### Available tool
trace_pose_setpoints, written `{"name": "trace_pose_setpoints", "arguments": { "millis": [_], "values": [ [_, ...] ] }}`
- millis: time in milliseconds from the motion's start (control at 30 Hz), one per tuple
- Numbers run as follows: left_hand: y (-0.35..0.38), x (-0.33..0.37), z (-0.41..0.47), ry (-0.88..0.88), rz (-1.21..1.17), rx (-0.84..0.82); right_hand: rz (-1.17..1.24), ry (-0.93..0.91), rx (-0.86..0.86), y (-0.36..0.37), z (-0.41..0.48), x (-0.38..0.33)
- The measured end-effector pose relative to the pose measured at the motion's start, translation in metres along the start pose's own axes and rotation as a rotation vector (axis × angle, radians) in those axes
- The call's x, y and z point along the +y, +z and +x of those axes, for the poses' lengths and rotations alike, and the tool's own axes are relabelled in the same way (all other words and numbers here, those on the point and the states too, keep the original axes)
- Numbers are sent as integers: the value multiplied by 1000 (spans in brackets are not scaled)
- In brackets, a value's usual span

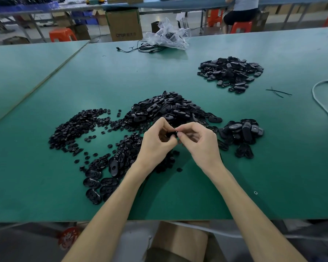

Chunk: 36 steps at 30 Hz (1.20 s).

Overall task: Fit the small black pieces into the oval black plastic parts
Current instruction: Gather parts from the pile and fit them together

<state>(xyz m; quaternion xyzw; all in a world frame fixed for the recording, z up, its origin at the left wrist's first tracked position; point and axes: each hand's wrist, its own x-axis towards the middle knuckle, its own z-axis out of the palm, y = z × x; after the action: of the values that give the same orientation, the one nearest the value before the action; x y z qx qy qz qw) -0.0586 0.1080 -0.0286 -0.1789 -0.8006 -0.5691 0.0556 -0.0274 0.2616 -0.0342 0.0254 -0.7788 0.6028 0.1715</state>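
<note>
My left hand (pixel 156 140) and my right hand (pixel 199 141) meet above the green table (pixel 178 195), and together they pinch one oval black part (pixel 172 134), mostly hidden by the fingers. Whether a small piece is in it I cannot tell. Behind the hands lies a big heap of oval black parts (pixel 167 108). A spread of small round black pieces (pixel 78 127) covers the table to the left. More oval parts (pixel 100 182) lie near my left forearm. A smaller pile of oval parts (pixel 242 133) sits just right of my right hand.
A further pile of black oval parts (pixel 231 72) lies at the back right. A clear plastic bag (pixel 169 35) and black cable (pixel 140 48) sit at the far edge. A white cable (pixel 320 99) runs along the right. Cardboard boxes, orange stools and a seated person are beyond the table.
</note>
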Motion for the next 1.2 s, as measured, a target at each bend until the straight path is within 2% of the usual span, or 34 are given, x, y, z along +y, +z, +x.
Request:
{"name": "trace_pose_setpoints", "arguments": {
  "millis": [400,700,1200],
  "values": [
    [1,-3,0,-2,-10,27,-17,-7,10,1,1,0],
    [-1,-3,3,5,-70,59,-75,-86,37,1,-1,-1],
    [0,-2,3,-1,-42,18,-69,-35,34,3,0,-1]
  ]
}}
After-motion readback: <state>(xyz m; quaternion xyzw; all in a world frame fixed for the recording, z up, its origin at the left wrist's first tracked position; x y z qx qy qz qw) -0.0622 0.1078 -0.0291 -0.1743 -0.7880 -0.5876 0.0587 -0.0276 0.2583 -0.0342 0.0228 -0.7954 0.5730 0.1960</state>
